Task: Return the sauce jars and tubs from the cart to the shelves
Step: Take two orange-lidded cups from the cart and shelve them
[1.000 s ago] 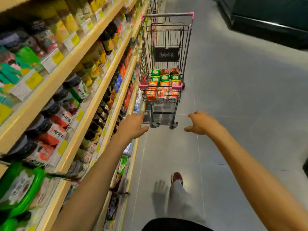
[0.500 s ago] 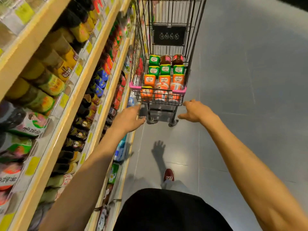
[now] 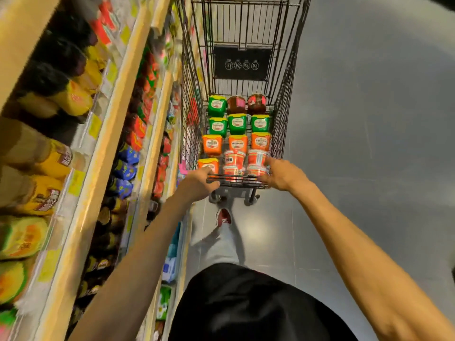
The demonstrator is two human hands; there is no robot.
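Observation:
A black wire cart [image 3: 283, 114] stands in the aisle straight ahead of me. Its basket holds rows of sauce goods: two dark red jars [image 3: 256, 103] at the far end, several green tubs [image 3: 237, 123], several orange tubs [image 3: 237, 143] and two red-and-white cups [image 3: 233, 160] nearest me. My left hand [image 3: 199, 184] is closed over the left end of the cart's near rim. My right hand [image 3: 280, 174] grips the right end of the same rim. The rim's pink corners are mostly hidden under my hands.
Wooden shelves [image 3: 98, 153] run along the left, packed with bottles, pouches and jars behind yellow price tags. Grey floor [image 3: 369, 143] stretches to the right of the cart. My leg and red shoe [image 3: 223, 217] are just behind the cart's wheels.
I have stepped forward to the cart. Both hands, which hung open short of it, now close on its near rim. The cart looks larger and nearer.

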